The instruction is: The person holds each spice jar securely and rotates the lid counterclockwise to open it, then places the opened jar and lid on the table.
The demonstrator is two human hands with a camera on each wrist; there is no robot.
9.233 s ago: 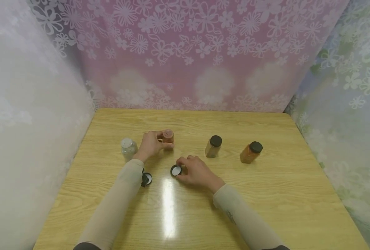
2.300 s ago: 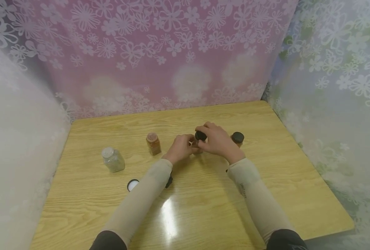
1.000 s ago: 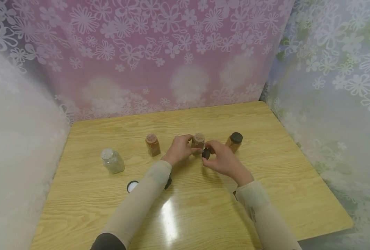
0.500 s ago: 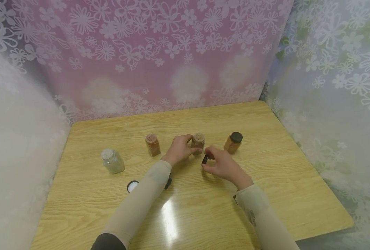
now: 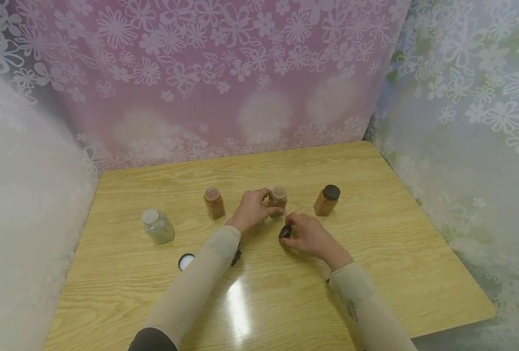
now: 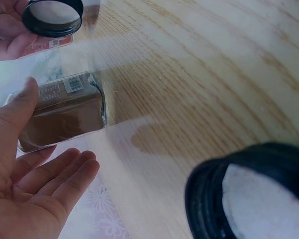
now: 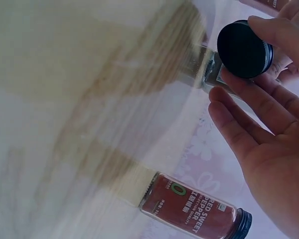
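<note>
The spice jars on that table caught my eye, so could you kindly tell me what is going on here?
A person's left hand grips the jar of brown powder, its perforated top uncovered, while the right hand pinches a black lid nearby. To the left, the reddish jar and pale jar also stand uncapped; the red sweet pepper jar on the right is capped. A loose lid lies beside the left sleeve.

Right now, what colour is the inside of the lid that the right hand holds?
Whitish; the lid shows its inside best in the left wrist view.
</note>
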